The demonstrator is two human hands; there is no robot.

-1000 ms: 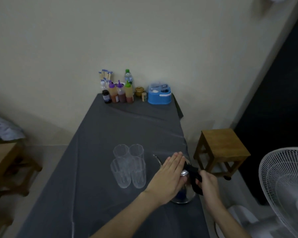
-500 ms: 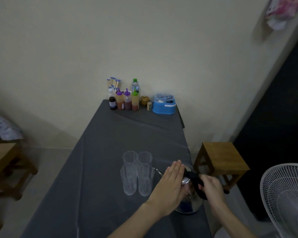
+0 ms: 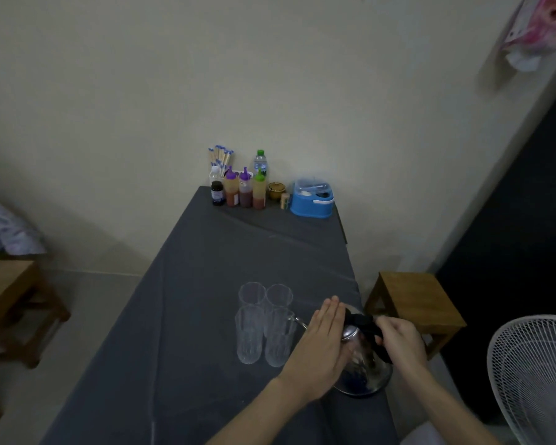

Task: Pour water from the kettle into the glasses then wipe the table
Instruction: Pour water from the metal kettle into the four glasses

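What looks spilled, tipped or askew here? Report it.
Nothing stands out. The four glasses stand upright and look empty, no spill shows on the grey tablecloth, and the kettle sits upright between the left hand and right hand.

Four clear glasses [image 3: 265,322] are set upright in a tight two-by-two cluster on the table [image 3: 190,316], which is covered with a dark grey cloth; all appear empty. A shiny metal kettle [image 3: 363,361] with a black handle is positioned just beside them, near the table's edge, its thin spout directed toward the glasses.
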